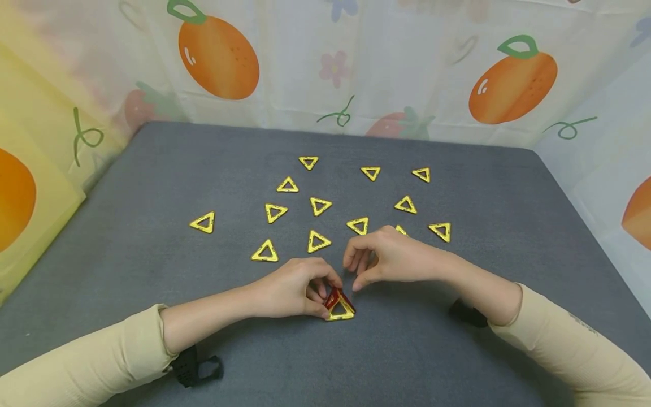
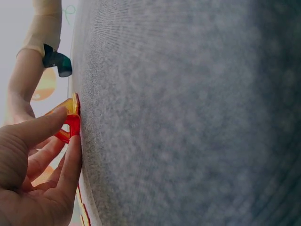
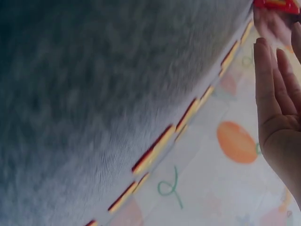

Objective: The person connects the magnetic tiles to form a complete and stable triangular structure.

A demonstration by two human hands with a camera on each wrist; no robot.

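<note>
Near the front middle of the table, my left hand pinches a small pyramid of yellow and red triangular magnetic tiles. In the left wrist view, the thumb and fingers hold this tile pyramid from its side, low against the tabletop. My right hand hovers just right of and beyond the pyramid, fingers bent loosely and nothing seen between them. In the right wrist view the right hand is apart from the red tiles at the top corner.
Several loose yellow triangular tiles lie flat beyond the hands, among them one triangle tile left of centre and another triangle tile at right. One is partly hidden behind my right hand. A fruit-patterned curtain borders the grey table.
</note>
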